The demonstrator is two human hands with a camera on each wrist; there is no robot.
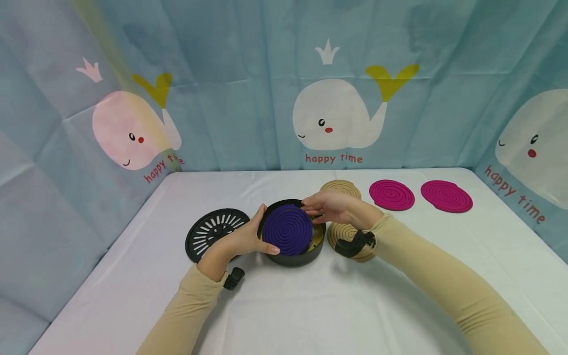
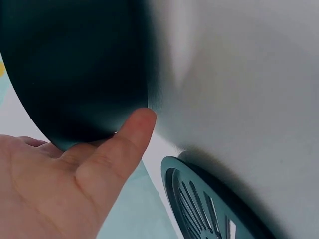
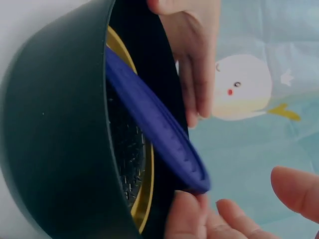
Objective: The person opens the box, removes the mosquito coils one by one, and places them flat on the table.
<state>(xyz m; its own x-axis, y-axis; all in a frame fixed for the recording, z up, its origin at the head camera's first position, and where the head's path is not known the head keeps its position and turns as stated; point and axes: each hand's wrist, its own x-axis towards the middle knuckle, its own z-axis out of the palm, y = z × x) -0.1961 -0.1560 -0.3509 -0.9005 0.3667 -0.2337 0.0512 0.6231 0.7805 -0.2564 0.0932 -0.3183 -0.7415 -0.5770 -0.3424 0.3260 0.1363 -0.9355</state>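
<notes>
A round black mosquito coil holder (image 1: 290, 260) with a yellow inner ring (image 3: 144, 211) stands on the table. My left hand (image 1: 241, 239) grips its left side, thumb and fingers spread along the wall. A purple mosquito coil (image 1: 287, 230) leans in the holder, one edge down inside and the other raised past the rim, as the right wrist view shows. At that raised edge are the fingertips of my right hand (image 1: 330, 206), its thumb held well apart. Small spikes show on the dark holder floor (image 3: 127, 149) beneath the coil.
A black slotted lid (image 1: 214, 231) lies left of the holder, partly behind my left wrist. Two tan coils (image 1: 339, 186) are at the right, partly covered by my right arm. Two magenta coils (image 1: 392, 195) lie farther right. A whale-printed curtain (image 1: 248, 98) hangs behind the table.
</notes>
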